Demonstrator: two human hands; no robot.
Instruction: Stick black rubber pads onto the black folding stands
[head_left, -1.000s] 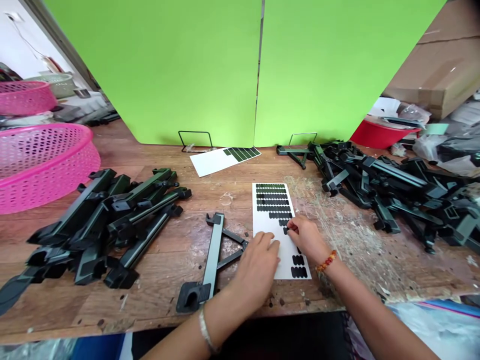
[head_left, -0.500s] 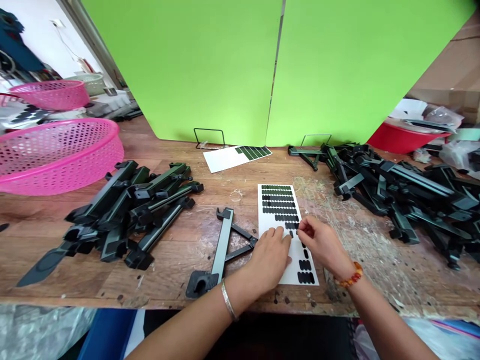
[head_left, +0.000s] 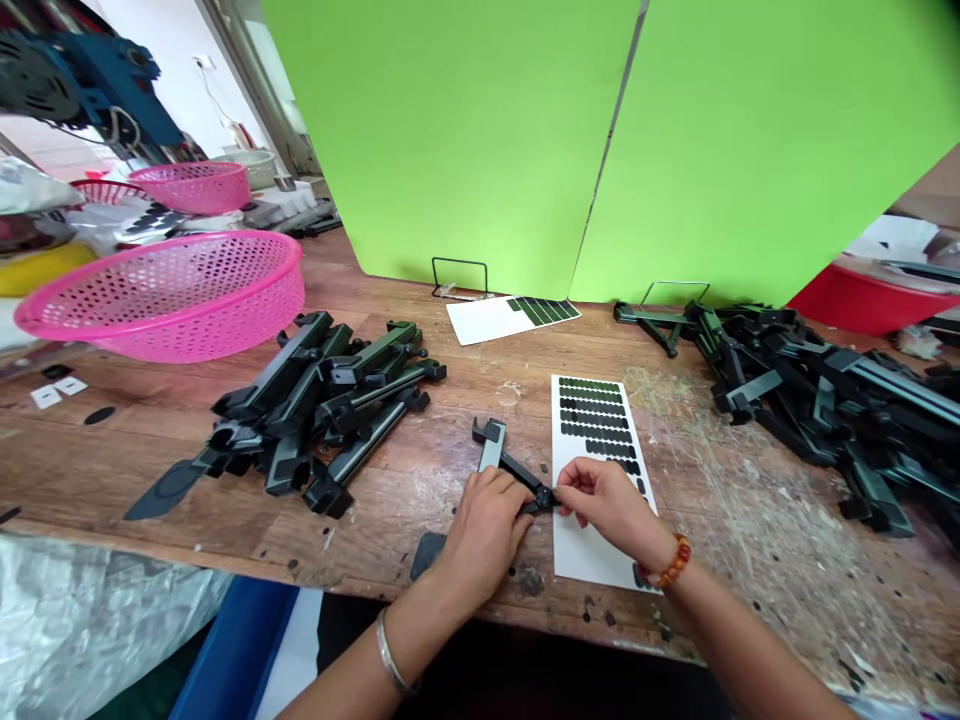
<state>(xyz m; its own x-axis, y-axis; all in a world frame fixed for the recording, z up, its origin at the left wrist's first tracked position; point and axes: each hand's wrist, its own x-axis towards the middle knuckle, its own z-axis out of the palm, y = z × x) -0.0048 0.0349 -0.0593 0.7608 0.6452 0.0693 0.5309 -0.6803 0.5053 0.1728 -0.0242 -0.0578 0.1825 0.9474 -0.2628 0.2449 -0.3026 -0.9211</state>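
Observation:
A black-and-grey folding stand (head_left: pixel 491 446) lies on the table, its hinged side arm reaching right to a joint. My left hand (head_left: pixel 484 525) is closed over the stand's middle, hiding much of its main bar. At the joint, my right hand (head_left: pixel 611 508) pinches with thumb and forefinger; a small black sticker seems to be at the fingertips, mostly hidden. Under my right hand lies a white sheet (head_left: pixel 574 550) with rows of small black stickers (head_left: pixel 596 410), its lower right part covered by that hand.
Several similar stands are piled left (head_left: pixel 292 420) and right (head_left: pixel 787 390). A pink basket (head_left: pixel 255 325) stands at the left, and a red tub (head_left: pixel 847 300) at the back right. Green boards (head_left: pixel 465 140) rise behind, with another sticker sheet (head_left: pixel 480 322) before them.
My right hand has moved left from the sticker sheet to the stand's joint. My left hand has gone from the sheet onto the stand. The view has turned left.

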